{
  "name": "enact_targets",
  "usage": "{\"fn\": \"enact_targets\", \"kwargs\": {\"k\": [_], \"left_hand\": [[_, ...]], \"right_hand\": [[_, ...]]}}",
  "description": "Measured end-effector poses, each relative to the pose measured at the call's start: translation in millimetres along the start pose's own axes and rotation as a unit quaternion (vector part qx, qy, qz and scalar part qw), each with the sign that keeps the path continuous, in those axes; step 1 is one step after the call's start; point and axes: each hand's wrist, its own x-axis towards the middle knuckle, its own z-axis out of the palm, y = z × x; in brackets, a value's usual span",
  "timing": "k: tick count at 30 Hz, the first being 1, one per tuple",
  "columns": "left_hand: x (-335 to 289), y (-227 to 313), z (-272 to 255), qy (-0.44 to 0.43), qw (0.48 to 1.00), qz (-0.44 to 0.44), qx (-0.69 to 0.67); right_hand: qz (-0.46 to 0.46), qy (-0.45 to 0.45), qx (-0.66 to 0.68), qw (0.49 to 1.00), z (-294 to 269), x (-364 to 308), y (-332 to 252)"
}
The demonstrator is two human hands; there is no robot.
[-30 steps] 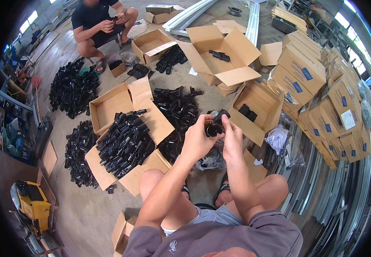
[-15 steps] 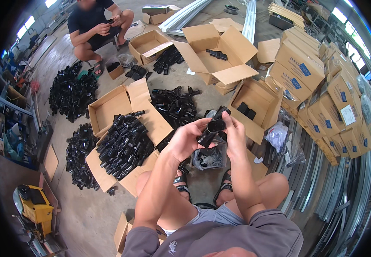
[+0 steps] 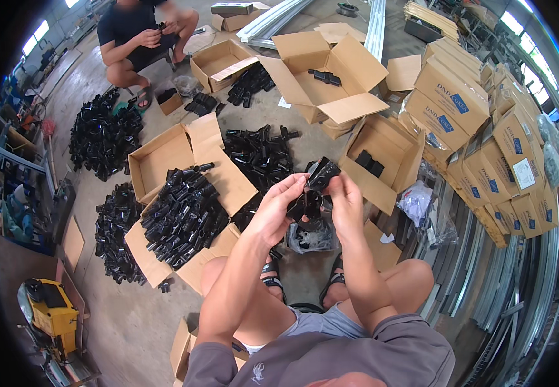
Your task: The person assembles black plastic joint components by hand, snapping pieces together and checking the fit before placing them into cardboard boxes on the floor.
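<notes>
Now my left hand point(image 3: 275, 209) and right hand point(image 3: 348, 201) pinch the black part point(image 3: 322, 173), finger against thumb; it sits tilted differently from a moment ago, beside the box's point(image 3: 376, 191) near-left edge, above the bin point(image 3: 315, 247), so handling, I judge, isn't finished.

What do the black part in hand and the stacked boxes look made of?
Black part: probably moulded plastic, glossy, going by bright highlights on smooth faces; coated metal is possible. Stacked boxes: brown, matte cardboard, judging by their paper-like faces.
</notes>
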Motion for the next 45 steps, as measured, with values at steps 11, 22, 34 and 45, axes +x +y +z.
{"fn": "enact_targets", "kwargs": {"k": [11,22,34,45], "left_hand": [[-2.1,3.4,10.3,0.02,0.988,0.075,-0.135],[10.0,-4.2,0.0,0.142,0.96,0.133,-0.203],[14.8,-2.9,2.7,0.162,0.957,0.152,-0.185],[7.2,2.4,21.4,0.163,0.963,0.136,-0.167]], "right_hand": [[0.311,-0.167,-0.559,0.75,-68.8,-35.4,226.8],[0.328,-0.301,-0.648,0.617,-51.1,-82.3,283.8],[0.399,-0.278,-0.613,0.622,-57.3,-81.2,286.7],[0.399,-0.345,-0.627,0.573,-73.7,-73.1,308.7]]}}
